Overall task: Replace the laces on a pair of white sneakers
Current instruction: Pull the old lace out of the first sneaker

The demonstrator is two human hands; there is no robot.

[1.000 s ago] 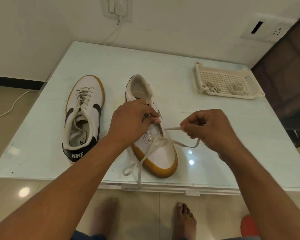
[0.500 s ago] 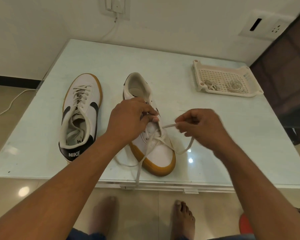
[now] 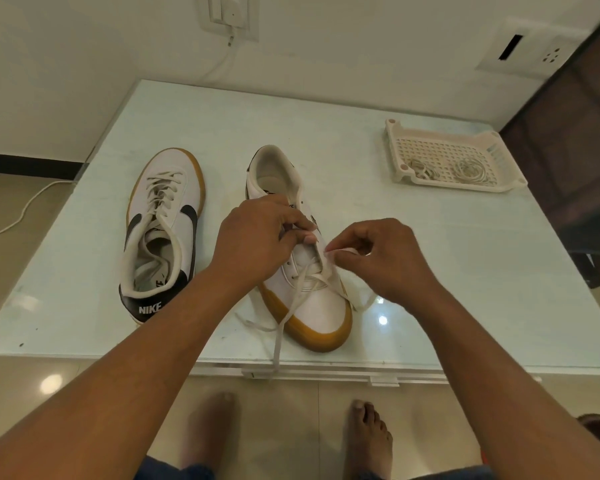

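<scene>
Two white sneakers with tan soles lie on a pale glass table [image 3: 430,271]. The left sneaker [image 3: 160,233] is fully laced, heel toward me. The right sneaker [image 3: 312,299] points its toe at me and is partly laced with a white lace [image 3: 293,303]. One loose end of that lace trails over the table's front edge. My left hand [image 3: 257,244] grips the shoe's upper near the eyelets. My right hand [image 3: 385,258] pinches the other lace end right beside the eyelets.
A cream perforated tray [image 3: 399,143] at the back right holds coiled laces [image 3: 468,169]. A wall socket with a cable [image 3: 229,15] is behind the table. My bare feet [image 3: 369,441] stand on the tiled floor below the front edge.
My right hand has moved left, bringing the lace end close to the eyelets. The slack loop on the shoe's right side has shrunk. My left hand has stayed on the shoe.
</scene>
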